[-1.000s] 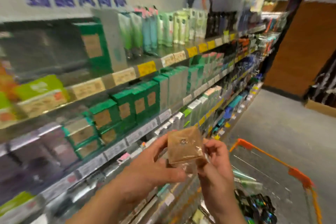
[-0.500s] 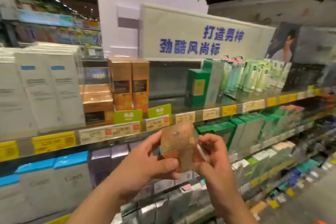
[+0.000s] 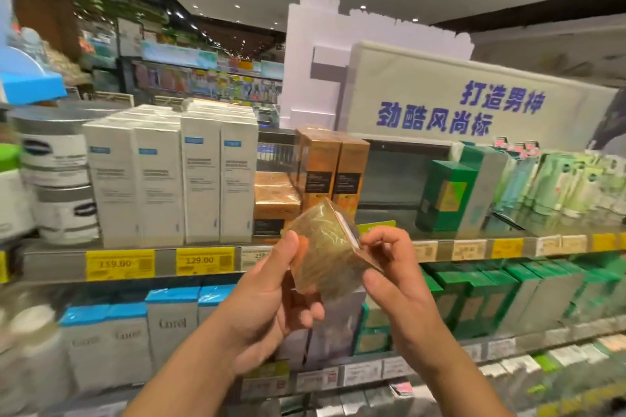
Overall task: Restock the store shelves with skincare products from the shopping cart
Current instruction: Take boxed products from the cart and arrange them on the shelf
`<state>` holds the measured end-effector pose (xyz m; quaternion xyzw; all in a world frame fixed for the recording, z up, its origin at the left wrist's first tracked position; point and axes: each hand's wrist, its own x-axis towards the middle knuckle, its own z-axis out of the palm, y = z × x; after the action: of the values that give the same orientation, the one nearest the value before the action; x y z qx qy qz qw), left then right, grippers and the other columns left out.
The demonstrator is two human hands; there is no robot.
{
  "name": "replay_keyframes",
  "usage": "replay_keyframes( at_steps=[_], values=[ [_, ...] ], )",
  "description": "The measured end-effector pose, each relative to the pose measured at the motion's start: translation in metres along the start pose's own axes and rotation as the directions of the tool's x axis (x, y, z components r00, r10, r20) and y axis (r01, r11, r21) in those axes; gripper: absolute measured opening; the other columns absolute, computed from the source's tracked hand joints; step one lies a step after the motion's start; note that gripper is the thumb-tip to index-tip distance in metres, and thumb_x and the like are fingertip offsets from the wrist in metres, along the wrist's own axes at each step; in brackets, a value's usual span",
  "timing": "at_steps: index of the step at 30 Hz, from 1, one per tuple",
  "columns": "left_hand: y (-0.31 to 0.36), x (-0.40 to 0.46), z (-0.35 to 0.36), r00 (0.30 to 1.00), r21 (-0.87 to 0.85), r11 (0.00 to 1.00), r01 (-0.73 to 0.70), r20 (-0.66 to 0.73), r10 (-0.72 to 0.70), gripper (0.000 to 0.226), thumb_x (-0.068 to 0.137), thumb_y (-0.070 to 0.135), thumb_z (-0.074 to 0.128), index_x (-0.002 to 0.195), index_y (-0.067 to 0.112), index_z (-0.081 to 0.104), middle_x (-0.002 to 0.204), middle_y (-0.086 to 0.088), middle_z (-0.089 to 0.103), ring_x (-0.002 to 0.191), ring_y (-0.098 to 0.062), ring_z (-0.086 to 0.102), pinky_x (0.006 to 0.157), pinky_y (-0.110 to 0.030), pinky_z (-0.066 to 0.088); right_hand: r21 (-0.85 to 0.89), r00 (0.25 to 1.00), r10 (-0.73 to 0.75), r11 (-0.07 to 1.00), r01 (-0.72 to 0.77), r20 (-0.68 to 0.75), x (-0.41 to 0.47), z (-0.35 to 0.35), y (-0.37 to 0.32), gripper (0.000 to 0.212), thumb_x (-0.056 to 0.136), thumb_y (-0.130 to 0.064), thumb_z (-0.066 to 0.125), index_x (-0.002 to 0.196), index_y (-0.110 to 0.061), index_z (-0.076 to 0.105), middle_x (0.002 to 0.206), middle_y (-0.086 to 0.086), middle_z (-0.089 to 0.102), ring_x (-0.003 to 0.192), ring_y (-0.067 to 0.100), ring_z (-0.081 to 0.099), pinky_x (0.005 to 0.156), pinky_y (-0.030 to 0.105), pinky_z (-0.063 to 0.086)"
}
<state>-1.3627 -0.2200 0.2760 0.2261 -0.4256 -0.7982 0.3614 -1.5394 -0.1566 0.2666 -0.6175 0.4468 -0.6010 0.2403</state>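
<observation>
Both hands up in front of the shelving, sharing one small gold-brown box point(image 3: 327, 256) in clear shiny wrap, tilted, one corner pointing up. Left hand point(image 3: 274, 294) grips its left side: thumb up along the near face, fingers curled behind/under. Right hand point(image 3: 394, 281) pinches the right edge w/ thumb below and forefinger bent over the top; other fingers curled, loose. Box sits just in front of the top shelf's lip point(image 3: 474, 249), at about price-strip height, not touching shelf. Behind it on top shelf: two tall orange cartons point(image 3: 333, 173) upright, side by side, w/ squat orange boxes point(image 3: 276, 203) stacked just left of them, touching. Left again, row of tall white cartons point(image 3: 169, 179), packed tight. Open room: bare stretch of shelf point(image 3: 389, 217) between orange cartons and a green carton point(image 3: 445, 195) to the right; back panel visible there. Yellow price tags point(image 3: 159, 262) along lip. Shelf below full: blue-topped white boxes point(image 3: 145, 325) left, green boxes point(image 3: 491, 294) right, edge to edge.
</observation>
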Motion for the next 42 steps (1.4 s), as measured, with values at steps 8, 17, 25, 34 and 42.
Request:
replay_keyframes(
  at_steps=[8,17,25,34,42],
  values=[
    [0.005,-0.007,-0.019,0.991,-0.184,0.975,0.122,0.078,-0.109,0.057,0.079,0.061,0.063,0.116,0.02,0.077,0.121,-0.03,0.065,0.053,-0.015,0.051,0.034,-0.017,0.044,0.086,0.988,0.13,0.987,-0.136,0.079,0.018,0.017,-0.012,0.049,0.075,-0.053,0.07,0.122,-0.048,0.059,0.118,-0.011,0.068,0.108,0.015,0.066,0.084,0.031,0.056],
    [0.0,-0.001,-0.024,0.988,-0.093,0.993,0.075,0.143,-0.061,0.055,0.099,0.06,0.037,0.119,0.027,0.077,0.116,-0.017,0.068,0.066,-0.018,0.055,0.05,-0.025,0.046,0.059,0.97,0.164,0.982,-0.177,0.181,0.017,0.025,-0.021,0.085,0.061,-0.06,0.091,0.135,-0.039,0.055,0.129,-0.006,0.068,0.119,0.019,0.067,0.091,0.029,0.057],
    [-0.014,0.0,-0.025,0.992,0.156,0.985,-0.073,0.112,0.055,0.06,0.094,0.069,0.045,0.138,0.032,0.062,0.128,-0.017,0.07,0.118,-0.03,0.067,0.104,-0.053,0.051,-0.403,0.997,0.052,0.913,-0.068,-0.049,0.015,0.022,-0.028,0.066,0.06,-0.06,0.084,0.12,-0.048,0.059,0.117,-0.013,0.066,0.107,0.007,0.067,0.085,0.021,0.057],
    [-0.024,0.007,-0.02,0.98,0.037,0.997,-0.061,0.19,0.053,0.054,0.086,0.057,0.052,0.137,0.038,0.056,0.125,-0.009,0.073,0.108,-0.027,0.072,0.096,-0.049,0.056,-0.241,0.912,0.377,0.881,-0.408,-0.164,0.01,0.023,-0.04,0.066,0.081,-0.077,0.041,0.091,-0.017,0.066,0.067,-0.006,0.067,0.053,0.008,0.058,0.05,0.025,0.044],
    [-0.015,0.006,-0.018,0.883,-0.103,0.979,0.177,0.456,-0.112,0.085,0.095,0.079,0.026,0.142,0.017,0.059,0.139,-0.039,0.05,0.065,-0.022,0.054,0.046,-0.021,0.046,-0.082,0.911,0.412,0.907,-0.413,-0.022,0.009,0.006,-0.035,0.079,0.069,-0.078,0.072,0.117,-0.016,0.064,0.111,0.011,0.074,0.097,0.035,0.069,0.086,0.056,0.053]
  ],
)
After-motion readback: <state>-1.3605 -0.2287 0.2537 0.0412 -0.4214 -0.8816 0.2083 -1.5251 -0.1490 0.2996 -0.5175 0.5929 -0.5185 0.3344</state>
